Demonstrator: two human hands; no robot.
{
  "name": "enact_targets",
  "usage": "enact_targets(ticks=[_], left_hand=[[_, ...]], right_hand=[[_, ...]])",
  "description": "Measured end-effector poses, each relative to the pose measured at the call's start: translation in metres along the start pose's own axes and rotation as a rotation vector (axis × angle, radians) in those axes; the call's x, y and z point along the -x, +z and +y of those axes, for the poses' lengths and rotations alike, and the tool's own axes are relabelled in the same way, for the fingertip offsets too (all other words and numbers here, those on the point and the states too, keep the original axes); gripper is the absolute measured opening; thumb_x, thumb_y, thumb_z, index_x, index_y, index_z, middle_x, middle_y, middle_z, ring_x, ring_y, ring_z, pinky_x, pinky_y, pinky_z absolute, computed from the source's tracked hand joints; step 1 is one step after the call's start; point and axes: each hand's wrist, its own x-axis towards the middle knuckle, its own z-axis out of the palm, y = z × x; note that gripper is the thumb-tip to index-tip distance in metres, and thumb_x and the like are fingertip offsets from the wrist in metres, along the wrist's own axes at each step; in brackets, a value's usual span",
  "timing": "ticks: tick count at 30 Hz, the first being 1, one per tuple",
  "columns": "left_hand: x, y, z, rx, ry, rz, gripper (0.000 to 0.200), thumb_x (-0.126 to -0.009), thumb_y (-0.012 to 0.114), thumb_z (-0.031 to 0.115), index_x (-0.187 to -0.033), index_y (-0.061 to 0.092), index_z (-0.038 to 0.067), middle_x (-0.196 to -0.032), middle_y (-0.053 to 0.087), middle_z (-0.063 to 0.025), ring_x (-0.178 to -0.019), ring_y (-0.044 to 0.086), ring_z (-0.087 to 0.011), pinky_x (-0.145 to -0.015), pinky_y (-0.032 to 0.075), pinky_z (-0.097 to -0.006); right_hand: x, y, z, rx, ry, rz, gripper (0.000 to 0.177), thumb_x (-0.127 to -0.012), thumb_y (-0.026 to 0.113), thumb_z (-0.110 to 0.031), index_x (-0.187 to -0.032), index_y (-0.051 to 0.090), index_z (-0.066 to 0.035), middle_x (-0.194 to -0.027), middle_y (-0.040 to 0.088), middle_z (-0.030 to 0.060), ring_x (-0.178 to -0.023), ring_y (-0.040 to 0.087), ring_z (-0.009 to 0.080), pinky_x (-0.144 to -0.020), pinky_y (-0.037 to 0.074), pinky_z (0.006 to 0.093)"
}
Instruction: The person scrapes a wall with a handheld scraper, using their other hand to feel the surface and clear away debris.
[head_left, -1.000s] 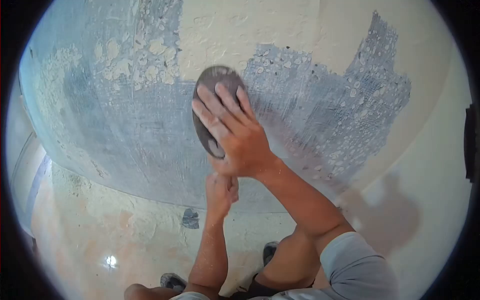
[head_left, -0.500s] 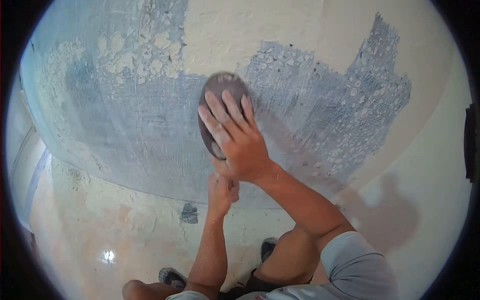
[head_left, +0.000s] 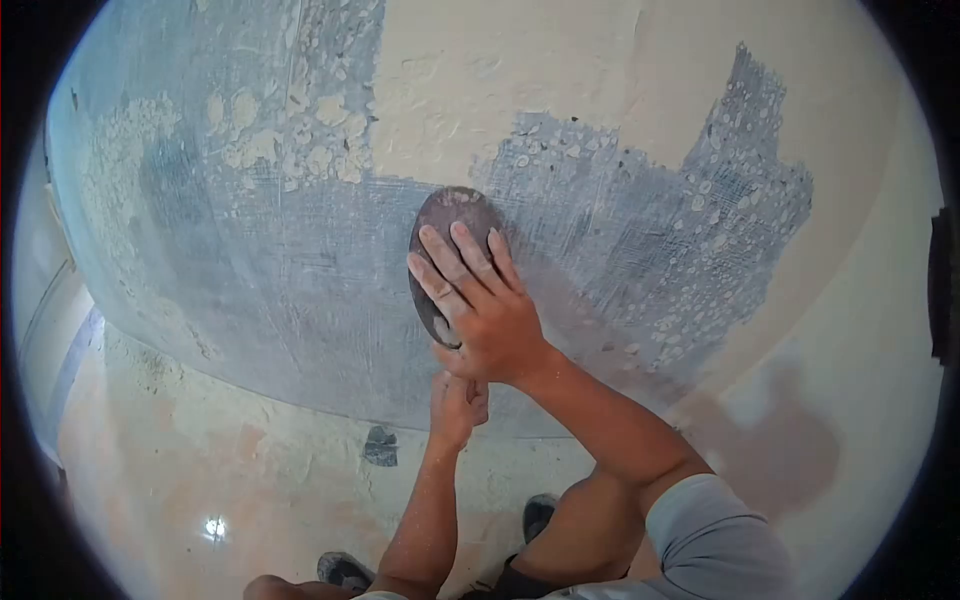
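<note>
A dark oval sanding pad (head_left: 448, 208) lies against a large curved surface (head_left: 300, 270) of patchy grey and cream filler. Over the pad, my right hand (head_left: 490, 315) rests with its fingers spread and pressed on its back. My left hand (head_left: 458, 405) is closed in a fist just below the right palm, near the pad's lower end. Whatever sits inside that fist is hidden. Around the pad the grey area looks scratched and powdery, and cream filler (head_left: 500, 60) begins just above its top edge.
Pale dust covers the floor (head_left: 290, 470) below the curved edge. A small dark scrap (head_left: 380, 446) lies there. Two dark shoes (head_left: 345, 572) and my bent legs are close underneath. Pitted grey patches (head_left: 720, 220) extend to the right.
The camera view has shifted, so the surface appears lower in the frame. Both hands and the pad have slid slightly down along the surface, away from the cream edge.
</note>
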Motion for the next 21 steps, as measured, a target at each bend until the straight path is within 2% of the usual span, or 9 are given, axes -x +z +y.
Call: enact_targets(ticks=[5, 7, 11, 14, 15, 16, 18, 19, 21], left_hand=[[0.003, 0.01, 0.053, -0.055, -0.072, -0.149, 0.052, -0.107, 0.047, 0.053, -0.076, 0.048, 0.011, -0.056, 0.036, 0.0045, -0.042, 0.03, -0.0063, -0.039, 0.019, -0.0257], [0.008, 0.018, 0.052, 0.031, -0.122, -0.076, 0.05, -0.107, 0.047, 0.053, -0.078, 0.049, 0.011, -0.056, 0.036, 0.0048, -0.042, 0.029, -0.0063, -0.039, 0.019, -0.0256], [0.014, 0.018, 0.038, 0.133, -0.207, -0.104, 0.049, -0.106, 0.042, 0.056, -0.085, 0.05, 0.012, -0.056, 0.037, 0.0048, -0.04, 0.028, -0.0076, -0.039, 0.019, -0.0254], [0.015, 0.02, 0.029, 0.204, -0.211, -0.231, 0.054, -0.105, 0.04, 0.06, -0.086, 0.052, 0.011, -0.055, 0.037, 0.0041, -0.039, 0.029, -0.0084, -0.038, 0.018, -0.0261], [0.016, 0.023, 0.029, 0.227, -0.184, -0.224, 0.055, -0.105, 0.04, 0.061, -0.086, 0.053, 0.011, -0.056, 0.038, 0.0038, -0.039, 0.029, -0.0081, -0.038, 0.019, -0.0263], [0.017, 0.027, 0.028, 0.249, -0.157, -0.214, 0.057, -0.105, 0.041, 0.062, -0.085, 0.053, 0.01, -0.056, 0.039, 0.0035, -0.039, 0.029, -0.0079, -0.037, 0.02, -0.0264], [0.017, 0.035, 0.023, 0.238, -0.082, -0.208, 0.058, -0.105, 0.04, 0.062, -0.086, 0.056, 0.009, -0.059, 0.044, 0.0022, -0.039, 0.03, -0.007, -0.038, 0.02, -0.0257], [0.017, 0.041, 0.025, 0.186, -0.048, -0.145, 0.058, -0.105, 0.041, 0.059, -0.087, 0.057, 0.007, -0.062, 0.049, 0.0004, -0.041, 0.035, -0.0075, -0.038, 0.023, -0.0259], [0.02, 0.052, 0.025, 0.042, 0.035, 0.023, 0.052, -0.105, 0.044, 0.049, -0.097, 0.064, 0.002, -0.075, 0.063, -0.0051, -0.054, 0.055, -0.0125, -0.042, 0.036, -0.028]], right_hand=[[-0.02, -0.026, -0.003, 0.041, 0.122, 0.116, 0.079, -0.074, 0.076, -0.03, -0.147, 0.056, -0.01, -0.16, 0.044, 0.0127, -0.15, 0.038, 0.0339, -0.124, 0.011, 0.0588], [-0.011, -0.031, -0.003, -0.009, 0.048, 0.093, 0.076, -0.081, 0.075, -0.042, -0.148, 0.056, -0.011, -0.159, 0.045, 0.0126, -0.15, 0.038, 0.0336, -0.124, 0.007, 0.0615], [0.01, -0.03, -0.001, -0.019, -0.002, 0.12, 0.075, -0.087, 0.071, -0.051, -0.149, 0.055, -0.011, -0.164, 0.034, 0.0217, -0.152, 0.031, 0.0392, -0.123, 0.003, 0.0629], [0.025, -0.038, 0.001, -0.203, 0.147, 0.312, 0.088, -0.09, 0.071, -0.047, -0.158, 0.036, -0.003, -0.166, 0.014, 0.034, -0.155, 0.023, 0.0408, -0.122, 0.005, 0.0607], [0.023, -0.043, -0.002, -0.262, 0.149, 0.34, 0.095, -0.095, 0.071, -0.035, -0.163, 0.016, 0.001, -0.167, 0.014, 0.0312, -0.155, 0.025, 0.0362, -0.123, 0.014, 0.0552], [0.024, -0.046, -0.008, -0.248, 0.149, 0.334, 0.095, -0.095, 0.071, -0.035, -0.163, 0.016, 0.001, -0.167, 0.014, 0.0312, -0.155, 0.025, 0.0362, -0.123, 0.014, 0.0552], [0.029, -0.043, -0.026, -1.087, 0.503, 0.263, 0.102, -0.098, 0.069, -0.028, -0.162, -0.004, 0.004, -0.163, 0.023, 0.0292, -0.148, 0.036, 0.0342, -0.12, 0.029, 0.0477], [0.033, -0.036, -0.026, -1.043, 0.507, 0.284, 0.103, -0.099, 0.067, -0.022, -0.16, -0.01, 0.006, -0.159, 0.031, 0.0253, -0.142, 0.043, 0.0291, -0.115, 0.037, 0.0372], [0.036, -0.033, -0.033, -1.038, 0.507, 0.296, 0.102, -0.099, 0.067, -0.02, -0.16, -0.01, 0.006, -0.158, 0.032, 0.0253, -0.142, 0.043, 0.0286, -0.115, 0.037, 0.0375]])
